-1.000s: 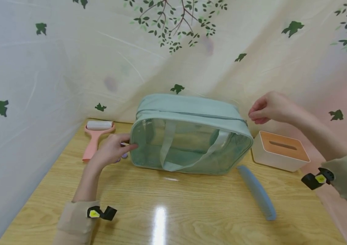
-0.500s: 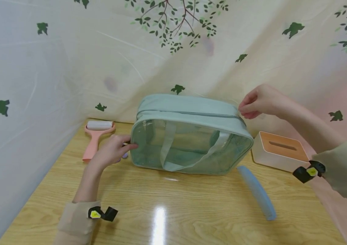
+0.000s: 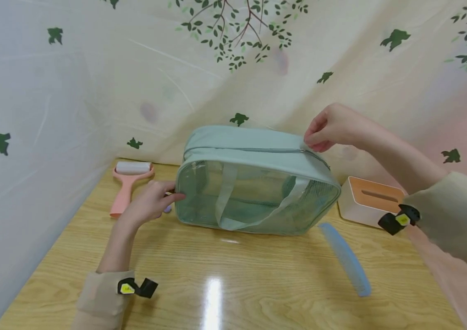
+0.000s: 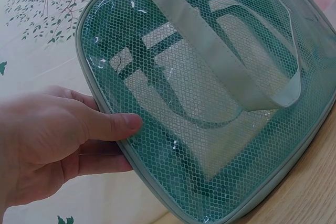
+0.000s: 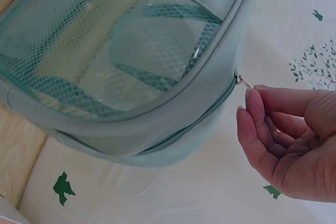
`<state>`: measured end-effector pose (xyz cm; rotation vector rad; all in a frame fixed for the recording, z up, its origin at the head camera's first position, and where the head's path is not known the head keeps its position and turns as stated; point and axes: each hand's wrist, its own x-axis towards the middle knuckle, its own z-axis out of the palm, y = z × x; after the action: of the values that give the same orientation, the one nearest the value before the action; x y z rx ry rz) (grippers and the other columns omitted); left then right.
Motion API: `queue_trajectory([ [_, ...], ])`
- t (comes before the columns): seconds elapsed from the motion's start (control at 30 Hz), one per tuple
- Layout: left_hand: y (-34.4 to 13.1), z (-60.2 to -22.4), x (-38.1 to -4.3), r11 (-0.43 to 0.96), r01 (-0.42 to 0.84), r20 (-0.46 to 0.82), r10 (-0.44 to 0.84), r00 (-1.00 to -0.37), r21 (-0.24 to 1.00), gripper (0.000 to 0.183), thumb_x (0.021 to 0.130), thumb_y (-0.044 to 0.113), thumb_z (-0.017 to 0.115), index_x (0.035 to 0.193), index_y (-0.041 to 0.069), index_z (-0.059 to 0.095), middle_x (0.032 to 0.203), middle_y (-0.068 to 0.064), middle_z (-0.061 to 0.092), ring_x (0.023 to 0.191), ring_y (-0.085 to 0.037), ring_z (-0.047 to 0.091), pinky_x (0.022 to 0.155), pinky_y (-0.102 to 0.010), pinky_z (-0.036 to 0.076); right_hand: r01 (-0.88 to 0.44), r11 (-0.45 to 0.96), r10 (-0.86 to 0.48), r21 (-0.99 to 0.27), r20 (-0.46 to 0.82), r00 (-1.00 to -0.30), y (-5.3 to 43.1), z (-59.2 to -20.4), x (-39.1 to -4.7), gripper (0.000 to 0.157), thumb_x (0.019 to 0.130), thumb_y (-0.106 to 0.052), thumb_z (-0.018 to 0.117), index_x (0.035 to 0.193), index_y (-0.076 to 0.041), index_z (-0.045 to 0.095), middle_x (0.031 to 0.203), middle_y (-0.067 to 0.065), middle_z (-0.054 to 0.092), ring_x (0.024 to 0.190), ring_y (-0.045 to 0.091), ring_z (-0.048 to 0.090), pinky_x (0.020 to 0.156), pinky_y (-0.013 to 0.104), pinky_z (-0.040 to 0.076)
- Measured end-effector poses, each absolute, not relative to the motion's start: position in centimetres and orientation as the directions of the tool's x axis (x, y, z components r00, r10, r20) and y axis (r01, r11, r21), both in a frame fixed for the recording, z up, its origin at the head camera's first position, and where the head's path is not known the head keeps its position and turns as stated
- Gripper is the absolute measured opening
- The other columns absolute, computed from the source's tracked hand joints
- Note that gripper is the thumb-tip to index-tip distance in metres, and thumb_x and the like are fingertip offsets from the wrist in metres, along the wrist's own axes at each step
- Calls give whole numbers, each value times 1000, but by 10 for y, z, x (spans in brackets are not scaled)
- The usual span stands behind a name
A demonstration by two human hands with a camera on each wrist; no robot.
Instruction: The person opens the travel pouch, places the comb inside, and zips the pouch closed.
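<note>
The head view was bright and evenly lit, with light falling from above. A long white streak of glare ran toward the near edge of the surface (image 3: 171,279), and a smaller glint lay just before the bag (image 3: 258,181). Broad, soft shadows slanted across the backdrop (image 3: 217,91) behind the far edge, and a darker one hugged the left sleeve (image 3: 103,293). Toward the right edge, the comb (image 3: 345,259) looked soft in detail. The left wrist view was dimmer and greyer, with sharp sparkles on the bag's plastic; the right wrist view looked paler.
</note>
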<state>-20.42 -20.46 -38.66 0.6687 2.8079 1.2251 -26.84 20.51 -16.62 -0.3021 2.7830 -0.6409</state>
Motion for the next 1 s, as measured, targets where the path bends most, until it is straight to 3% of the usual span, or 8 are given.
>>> queue_trajectory([
  [0.33,-204,-388,-206,602,378,155,389,-908,704,17,103,17,64,89,8,64,60,3,46,43,-10,42,46,-25,38,-165,876,-284,-453,-207,-936,183,-159,-270,21,95,-13,74,107,4,74,81,0,75,72,11,71,70,25,61],
  [1.0,-205,-388,-206,593,378,157,390,-907,712,17,103,17,64,88,8,65,61,0,48,44,-8,43,47,-24,38,-222,900,-337,-375,-278,-899,132,-144,-275,17,93,-10,71,102,4,73,76,2,72,69,12,69,71,25,61],
])
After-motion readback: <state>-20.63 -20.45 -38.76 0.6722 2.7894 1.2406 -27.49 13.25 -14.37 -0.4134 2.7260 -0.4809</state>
